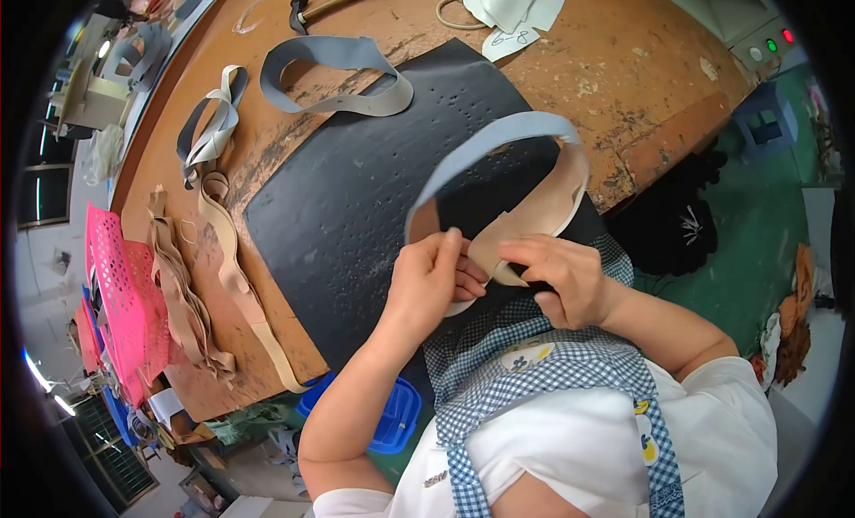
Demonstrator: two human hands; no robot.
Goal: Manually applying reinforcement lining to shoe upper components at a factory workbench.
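A wide looped strip [508,129], grey-blue on one face and beige on the other, stands up in a ring between my hands. My left hand [426,273] is closed on its lower left part, the fingers curled at the near edge. On the beige end beside it, my right hand [566,276] pinches with thumb and fingers. Part of the strip near my left fingers is hidden. Under the loop lies a black mat [347,175] with many small punched holes. A second grey looped strip [334,50] rests across the mat's far edge.
On the wooden table [623,64] lie a twisted grey-white strip [214,130], beige strips [233,269], a hammer [347,3] and white paper pieces [512,19]. A pink perforated basket [125,295] stands at the left edge. A blue plastic container [392,420] sits below the table.
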